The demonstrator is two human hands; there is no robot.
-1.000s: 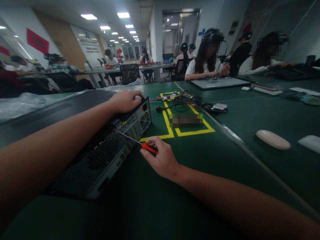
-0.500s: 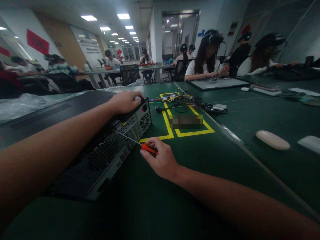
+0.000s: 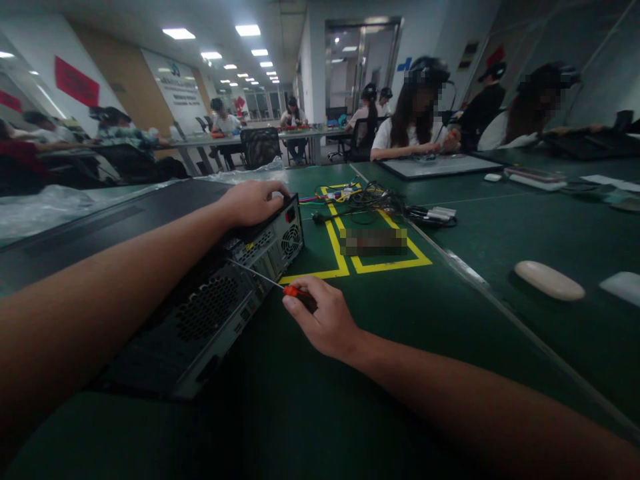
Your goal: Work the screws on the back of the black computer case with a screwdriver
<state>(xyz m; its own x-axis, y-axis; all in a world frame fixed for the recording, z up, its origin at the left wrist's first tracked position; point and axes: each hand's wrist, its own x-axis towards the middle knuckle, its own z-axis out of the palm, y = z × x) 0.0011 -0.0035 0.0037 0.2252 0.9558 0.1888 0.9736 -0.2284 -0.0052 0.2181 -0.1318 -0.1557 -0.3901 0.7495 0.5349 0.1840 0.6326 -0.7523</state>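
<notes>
A black computer case (image 3: 215, 310) lies on its side, its rear panel with vents, ports and a round fan grille turned towards me. My left hand (image 3: 257, 202) grips its upper edge near the far corner, fingers bent and partly hidden. In my right hand (image 3: 323, 310) is a screwdriver (image 3: 291, 291) with an orange-red and black handle, fingers closed round it. Its long thin shaft points left to the rear panel, and the tip meets the upper part of the panel below my left forearm. Whether it sits in a screw is too small to tell.
A tangle of black cables (image 3: 375, 199) and a blurred-out block (image 3: 374, 242) lie by yellow tape (image 3: 320, 274) on the green table (image 3: 400, 307). Pale oval cases (image 3: 549, 280) are at right. Clear plastic wrap (image 3: 65, 210) lies beyond the case. Co-workers (image 3: 415, 127) sit across.
My right fingers have closed further over the screwdriver's handle, hiding more of it. The tip stays at the same spot on the panel; my left hand and the computer case have not moved.
</notes>
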